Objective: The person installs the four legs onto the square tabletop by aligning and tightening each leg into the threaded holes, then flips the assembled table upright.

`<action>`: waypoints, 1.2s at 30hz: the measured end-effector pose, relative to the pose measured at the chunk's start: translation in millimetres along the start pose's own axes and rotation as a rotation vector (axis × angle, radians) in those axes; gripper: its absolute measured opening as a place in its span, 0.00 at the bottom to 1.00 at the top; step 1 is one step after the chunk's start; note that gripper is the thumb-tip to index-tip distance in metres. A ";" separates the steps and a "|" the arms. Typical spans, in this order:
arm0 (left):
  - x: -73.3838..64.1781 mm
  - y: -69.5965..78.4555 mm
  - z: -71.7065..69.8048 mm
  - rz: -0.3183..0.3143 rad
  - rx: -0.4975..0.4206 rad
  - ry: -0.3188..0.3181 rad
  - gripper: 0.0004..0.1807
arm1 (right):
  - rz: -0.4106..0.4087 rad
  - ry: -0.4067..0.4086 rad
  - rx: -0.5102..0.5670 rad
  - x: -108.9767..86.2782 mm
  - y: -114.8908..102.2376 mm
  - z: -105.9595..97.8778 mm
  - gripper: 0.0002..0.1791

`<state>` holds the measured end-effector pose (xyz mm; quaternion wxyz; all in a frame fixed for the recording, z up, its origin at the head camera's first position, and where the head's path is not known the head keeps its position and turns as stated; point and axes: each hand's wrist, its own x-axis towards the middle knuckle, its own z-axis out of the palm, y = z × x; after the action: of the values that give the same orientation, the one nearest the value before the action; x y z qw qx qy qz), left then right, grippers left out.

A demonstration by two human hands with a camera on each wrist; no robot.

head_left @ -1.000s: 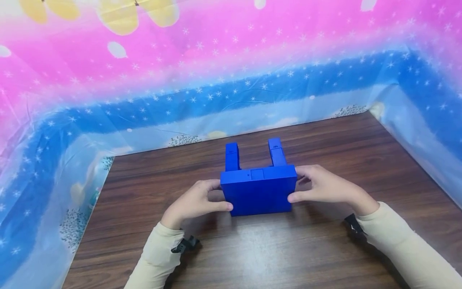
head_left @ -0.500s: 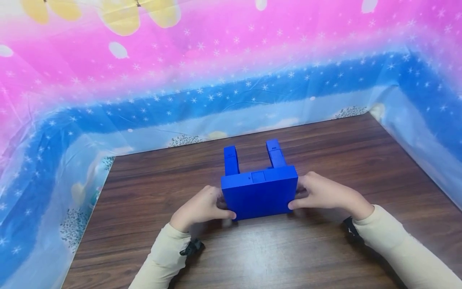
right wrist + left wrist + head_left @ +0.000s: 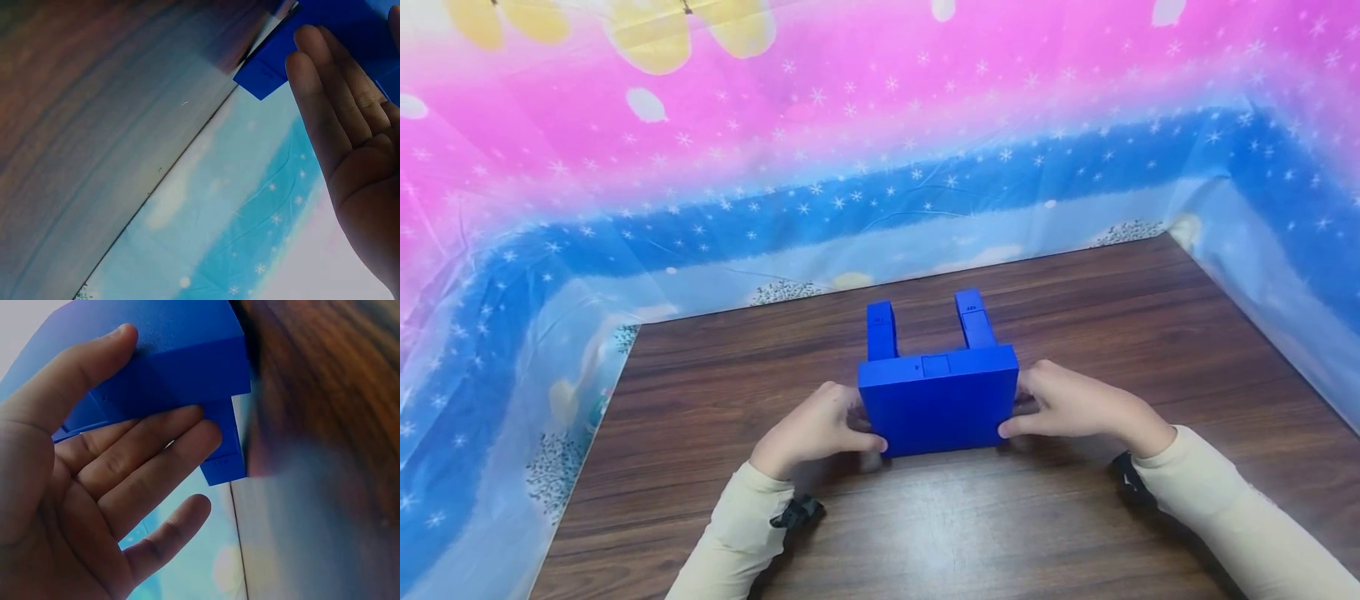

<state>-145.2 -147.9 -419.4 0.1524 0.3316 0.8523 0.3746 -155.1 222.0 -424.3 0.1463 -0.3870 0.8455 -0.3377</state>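
A flat blue box (image 3: 938, 408) stands on its edge on the table in the head view, with a small square panel in its top side. Behind it, two blue bars (image 3: 881, 329) with small printed marks reach toward the back. My left hand (image 3: 812, 429) holds the box's left end, thumb on the front face near the lower corner. In the left wrist view, that hand's fingers (image 3: 156, 459) stretch along the side of the blue box (image 3: 169, 369). At the right end, my right hand (image 3: 1071, 400) grips likewise, thumb on the front; its fingers (image 3: 337, 94) lie behind.
The brown wood-grain table (image 3: 715, 367) extends around the box on all sides. A pink and blue snowflake-patterned cloth (image 3: 880, 187) hangs along its back and side edges. A black strap (image 3: 797, 511) shows at the left sleeve.
Both hands have come slightly toward me and lower on the box's ends over the second. The box and bars have shifted a little toward me. Little differs over the last half second.
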 end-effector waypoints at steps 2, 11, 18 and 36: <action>-1.2 1.8 -1.8 -0.015 -0.040 -0.010 0.23 | -0.020 -0.003 0.004 -0.6 -1.3 -1.2 0.21; -6.7 13.9 -9.9 -0.044 -0.156 -0.046 0.18 | -0.115 -0.031 0.151 -7.5 -5.6 -10.5 0.21; -8.4 18.8 -13.4 0.010 -0.206 -0.035 0.16 | -0.144 0.011 0.203 -10.2 -3.5 -16.1 0.26; 6.3 -8.1 5.9 -0.152 -0.756 0.035 0.33 | 0.287 0.101 0.481 -0.8 -5.6 -15.1 0.45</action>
<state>-150.5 -144.5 -429.4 0.2767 0.1813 0.6787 0.6557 -159.2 226.8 -409.5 0.2379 -0.2002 0.7934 -0.5233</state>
